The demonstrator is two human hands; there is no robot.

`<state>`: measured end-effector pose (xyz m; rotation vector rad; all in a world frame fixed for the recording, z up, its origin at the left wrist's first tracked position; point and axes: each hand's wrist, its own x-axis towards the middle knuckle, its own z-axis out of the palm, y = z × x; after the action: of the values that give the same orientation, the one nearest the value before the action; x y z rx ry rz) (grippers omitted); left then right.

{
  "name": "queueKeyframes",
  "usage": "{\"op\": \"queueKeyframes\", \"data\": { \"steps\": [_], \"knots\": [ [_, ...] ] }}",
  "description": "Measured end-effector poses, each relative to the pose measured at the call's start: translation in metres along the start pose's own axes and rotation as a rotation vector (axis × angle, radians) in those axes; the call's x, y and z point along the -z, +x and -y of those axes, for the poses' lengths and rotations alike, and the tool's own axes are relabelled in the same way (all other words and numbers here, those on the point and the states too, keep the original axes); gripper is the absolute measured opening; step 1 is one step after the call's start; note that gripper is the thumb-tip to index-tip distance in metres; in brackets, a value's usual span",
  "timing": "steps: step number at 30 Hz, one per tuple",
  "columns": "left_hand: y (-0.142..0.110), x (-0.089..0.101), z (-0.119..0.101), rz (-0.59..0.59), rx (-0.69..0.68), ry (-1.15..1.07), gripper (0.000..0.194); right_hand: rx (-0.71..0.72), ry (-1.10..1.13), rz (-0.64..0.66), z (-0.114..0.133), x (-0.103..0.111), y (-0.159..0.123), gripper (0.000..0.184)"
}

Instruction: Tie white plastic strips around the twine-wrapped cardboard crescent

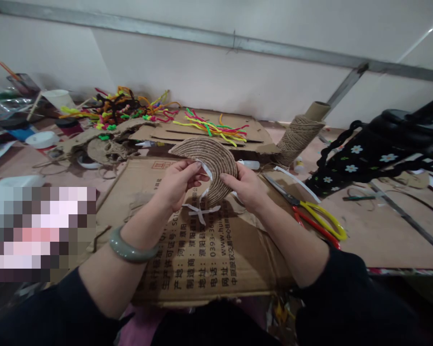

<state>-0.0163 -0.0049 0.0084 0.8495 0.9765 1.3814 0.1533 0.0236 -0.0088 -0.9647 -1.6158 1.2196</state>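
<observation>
"Where is the curved twine piece (222, 161) being held?"

"Above the printed cardboard (248, 271), between both hands. Its inner edge is pinched by the left hand (180, 185), where the thumb is pressed against a white strip (207, 170) and the other fingers are curled close. Its outer edge is gripped by the right hand (248, 185), with the thumb laid on the ridged face; the remaining fingers are mostly hidden behind it."

"Is anything crowded in nearby?"

"On the right, scissors (286, 194) with yellow and red handles are laid beside the right forearm; whether the sleeve is touched by them cannot be told. Beyond them a black flowered container (350, 158) is tilted over the counter (368, 247), and a twine spool (298, 137) is seen leaning farther back."

"And straight ahead?"

"Bright fuzzy stems (214, 129) are spread on a smaller cardboard sheet (157, 132), whose near edge is partly covered from view by the curved piece. A small white bottle (250, 165) is partly blocked by the right hand."

"What is found on the left?"

"A tangled heap of fuzzy stems (120, 108), with brown twine scraps (99, 146) in front of it. Farther left, a white cup (58, 100) and a blue paint jar (18, 130) are seen. The lower left corner is obscured by a pixelated patch."
</observation>
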Motion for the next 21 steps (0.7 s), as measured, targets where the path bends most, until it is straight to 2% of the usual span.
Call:
{"op": "queueKeyframes", "data": {
  "steps": [12,14,17,21],
  "knots": [
    [-0.004,-0.003,0.0,0.021,0.032,0.037,0.025,-0.128,0.149,0.276,0.008,-0.003,-0.006,0.028],
    [-0.005,-0.005,0.0,0.024,0.031,0.054,0.023,-0.12,0.151,0.271,0.008,-0.002,-0.006,0.029],
    [-0.006,-0.008,0.001,0.034,0.051,0.096,0.018,-0.095,0.161,0.186,0.01,0.0,-0.004,0.032],
    [-0.008,-0.011,0.003,0.053,0.101,0.157,0.013,-0.141,0.185,0.143,0.012,0.002,-0.002,0.029]
  ]
}}
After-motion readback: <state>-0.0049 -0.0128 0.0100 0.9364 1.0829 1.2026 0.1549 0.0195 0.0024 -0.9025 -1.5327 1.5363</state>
